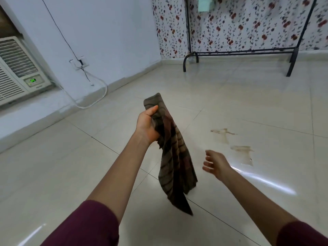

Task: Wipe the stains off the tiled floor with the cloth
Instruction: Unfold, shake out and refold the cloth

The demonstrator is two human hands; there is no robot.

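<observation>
Tiled floor is glossy, with brown stains dried in streaks right of centre. Risk: a loose, dangling rag only skims them and smears; the wet sheen could also mean slip. Striped brown cloth hangs clear of the floor, left of the stains, long axis near vertical, top bunched, free corner pointing down toward the camera. Left hand is clenched around its upper end. Right hand is half open, fingers loosely spread, holding nothing, just beside the cloth.
</observation>
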